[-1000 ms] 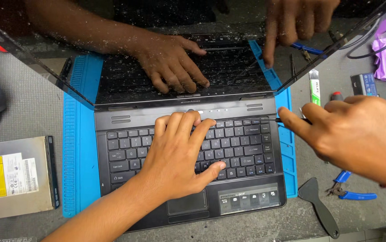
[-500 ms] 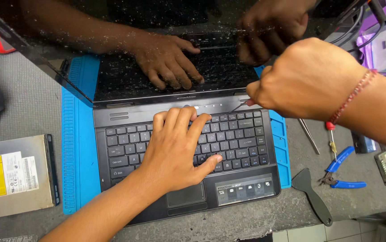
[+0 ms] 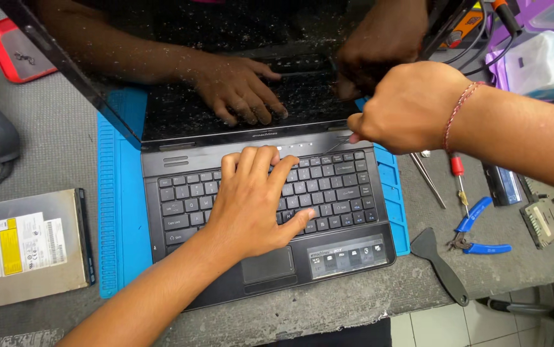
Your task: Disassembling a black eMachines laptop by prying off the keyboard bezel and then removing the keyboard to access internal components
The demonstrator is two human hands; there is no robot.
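Observation:
A black laptop point(image 3: 348, 254) lies open on a blue work mat point(image 3: 119, 231), its dusty dark screen point(image 3: 180, 71) mirroring both hands. My left hand point(image 3: 254, 199) rests flat on the middle of the keyboard point(image 3: 335, 193), fingers spread and pressing down. My right hand point(image 3: 405, 106) is closed around a thin metal tool point(image 3: 337, 145). The tool's tip touches the strip above the keyboard's top right corner, close to the hinge.
A silver optical drive point(image 3: 29, 247) lies left of the mat. Right of the laptop lie a black plastic pry tool point(image 3: 444, 266), blue-handled pliers point(image 3: 479, 231), a red-handled screwdriver point(image 3: 459, 177) and a small metal part point(image 3: 550, 218). A red case point(image 3: 13, 48) sits at the back left.
My right hand has moved with the thin tool from the keyboard's right edge up to its top right corner. My left hand has stayed flat on the keys.

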